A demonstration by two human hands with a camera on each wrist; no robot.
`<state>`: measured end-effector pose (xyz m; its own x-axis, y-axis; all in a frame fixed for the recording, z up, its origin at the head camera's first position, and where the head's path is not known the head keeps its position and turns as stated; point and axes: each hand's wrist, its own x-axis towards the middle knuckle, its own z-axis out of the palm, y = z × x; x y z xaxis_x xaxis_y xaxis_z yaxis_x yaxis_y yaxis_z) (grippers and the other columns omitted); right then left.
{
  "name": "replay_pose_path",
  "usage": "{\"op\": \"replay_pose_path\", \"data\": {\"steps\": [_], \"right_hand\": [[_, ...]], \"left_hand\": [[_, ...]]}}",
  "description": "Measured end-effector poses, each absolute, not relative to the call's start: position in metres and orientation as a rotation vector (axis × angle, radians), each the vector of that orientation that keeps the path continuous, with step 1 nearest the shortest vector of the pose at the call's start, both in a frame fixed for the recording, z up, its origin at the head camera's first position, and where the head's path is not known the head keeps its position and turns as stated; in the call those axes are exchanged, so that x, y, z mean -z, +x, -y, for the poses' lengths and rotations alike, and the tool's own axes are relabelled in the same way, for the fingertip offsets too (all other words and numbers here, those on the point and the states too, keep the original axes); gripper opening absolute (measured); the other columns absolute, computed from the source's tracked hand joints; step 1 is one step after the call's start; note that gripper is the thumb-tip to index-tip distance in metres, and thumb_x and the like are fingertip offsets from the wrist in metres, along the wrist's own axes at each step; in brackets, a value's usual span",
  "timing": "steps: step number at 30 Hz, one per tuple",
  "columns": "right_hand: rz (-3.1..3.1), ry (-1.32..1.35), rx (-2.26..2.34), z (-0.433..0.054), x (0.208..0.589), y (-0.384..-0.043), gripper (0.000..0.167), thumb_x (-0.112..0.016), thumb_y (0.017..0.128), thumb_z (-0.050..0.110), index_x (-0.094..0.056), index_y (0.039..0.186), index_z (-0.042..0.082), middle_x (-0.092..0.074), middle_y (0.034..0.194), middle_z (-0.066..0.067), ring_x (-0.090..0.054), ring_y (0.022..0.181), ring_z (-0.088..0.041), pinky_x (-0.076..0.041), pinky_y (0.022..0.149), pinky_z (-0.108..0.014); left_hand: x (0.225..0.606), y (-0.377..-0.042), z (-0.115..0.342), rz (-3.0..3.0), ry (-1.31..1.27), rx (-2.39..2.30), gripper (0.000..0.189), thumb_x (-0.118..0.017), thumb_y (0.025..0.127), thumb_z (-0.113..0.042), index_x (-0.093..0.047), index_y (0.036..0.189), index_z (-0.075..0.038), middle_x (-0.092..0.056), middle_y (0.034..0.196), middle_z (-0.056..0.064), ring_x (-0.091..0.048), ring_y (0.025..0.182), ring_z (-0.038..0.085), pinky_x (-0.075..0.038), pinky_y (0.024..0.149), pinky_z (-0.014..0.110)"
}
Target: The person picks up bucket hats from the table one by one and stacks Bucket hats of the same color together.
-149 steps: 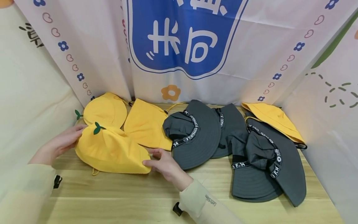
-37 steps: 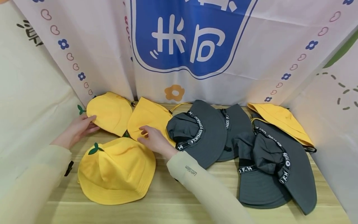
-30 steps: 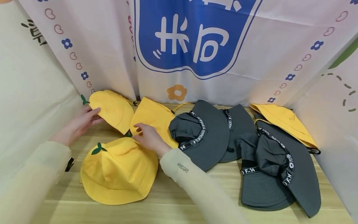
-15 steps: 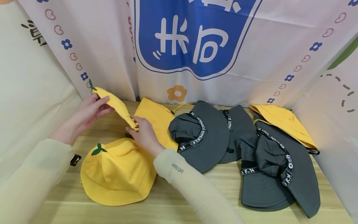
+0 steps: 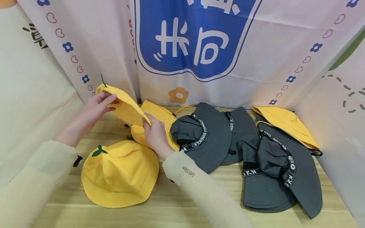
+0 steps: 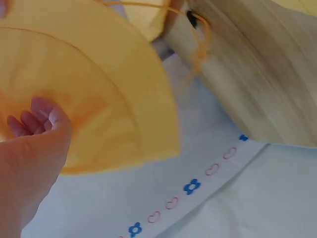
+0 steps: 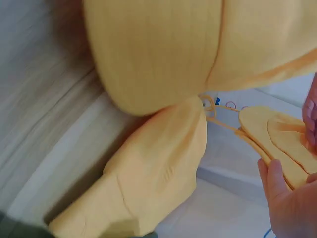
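Observation:
A yellow bucket hat (image 5: pixel 125 106) with a thin green sprout on its crown is held up above the back left of the table, tilted with its brim edge towards me. My left hand (image 5: pixel 98 107) grips it at the crown end, fingers curled against the cloth in the left wrist view. The brim's right end is pinched between the thumb and fingers of my right hand (image 5: pixel 156 134), also seen in the right wrist view. A cord with a black toggle (image 6: pixel 192 19) dangles from the hat. Just below stands another yellow hat (image 5: pixel 121 174) with a green sprout, brim towards me.
Behind my right hand lies a flattened yellow hat (image 5: pixel 156 110). Dark grey brimmed hats (image 5: pixel 216 136) overlap in the middle, with more grey hats (image 5: pixel 273 177) at the right and a yellow hat (image 5: pixel 285 123) on top. Printed cloth walls (image 5: pixel 114 47) enclose the wooden table (image 5: pixel 171 205).
The near yellow hat was let go and stands at the front. My left hand has lifted the back-left hat; my right hand came to its brim, and the hat has turned, moving slightly right.

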<state>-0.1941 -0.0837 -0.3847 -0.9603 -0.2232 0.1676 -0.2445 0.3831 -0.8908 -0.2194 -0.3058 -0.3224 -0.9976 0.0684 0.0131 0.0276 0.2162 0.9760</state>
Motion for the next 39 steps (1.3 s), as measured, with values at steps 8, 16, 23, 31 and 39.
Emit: {"op": "replay_pose_path", "data": {"steps": [8, 16, 23, 31, 39], "right_hand": [[2.556, 0.485, -1.779, 0.059, 0.378, -0.194, 0.042, -0.044, 0.108, 0.027, -0.048, 0.149, 0.019, -0.057, 0.145, -0.010, -0.075, 0.101, -0.020, -0.042, 0.049, -0.021], [2.497, 0.647, -1.888, 0.031, 0.377, -0.189, 0.041, -0.046, 0.107, 0.026, -0.050, 0.146, 0.015, -0.063, 0.128, -0.014, -0.075, 0.096, -0.021, -0.059, 0.087, -0.025], [2.468, 0.682, -1.984, 0.016, 0.378, -0.188, 0.042, -0.048, 0.107, 0.025, -0.048, 0.147, 0.013, -0.052, 0.146, -0.013, -0.074, 0.103, -0.028, -0.058, 0.092, -0.030], [2.414, 0.764, -2.007, 0.007, 0.376, -0.186, 0.036, -0.051, 0.106, 0.023, -0.056, 0.140, 0.013, -0.060, 0.137, -0.013, -0.071, 0.108, -0.032, -0.058, 0.094, -0.033], [2.422, 0.804, -1.917, 0.002, 0.369, -0.180, 0.034, -0.050, 0.106, 0.021, -0.058, 0.137, 0.009, -0.064, 0.131, -0.014, -0.071, 0.108, -0.031, -0.058, 0.093, -0.030]], "left_hand": [[0.338, -0.224, 0.326, -2.771, -0.214, -1.700, 0.052, -0.049, 0.099, -0.055, -0.046, 0.135, -0.018, -0.051, 0.123, -0.012, -0.053, 0.112, 0.005, -0.048, 0.081, 0.007], [0.350, -0.228, 0.347, -2.448, -0.194, -1.859, 0.082, -0.037, 0.102, -0.056, -0.009, 0.160, -0.005, -0.042, 0.151, 0.008, -0.059, 0.121, 0.009, -0.053, 0.091, 0.013], [0.349, -0.225, 0.351, -2.151, -0.158, -2.268, 0.030, -0.059, 0.099, -0.034, -0.049, 0.121, -0.016, -0.067, 0.099, -0.014, -0.069, 0.088, 0.001, -0.057, 0.081, 0.015], [0.342, -0.223, 0.348, -1.949, -0.109, -2.525, 0.025, -0.067, 0.094, -0.016, -0.054, 0.114, -0.009, -0.074, 0.091, -0.005, -0.073, 0.083, 0.007, -0.060, 0.075, 0.020], [0.336, -0.221, 0.343, -1.935, -0.120, -2.533, 0.021, -0.069, 0.093, -0.017, -0.062, 0.112, -0.012, -0.075, 0.097, -0.005, -0.074, 0.088, 0.007, -0.059, 0.077, 0.020]]}}
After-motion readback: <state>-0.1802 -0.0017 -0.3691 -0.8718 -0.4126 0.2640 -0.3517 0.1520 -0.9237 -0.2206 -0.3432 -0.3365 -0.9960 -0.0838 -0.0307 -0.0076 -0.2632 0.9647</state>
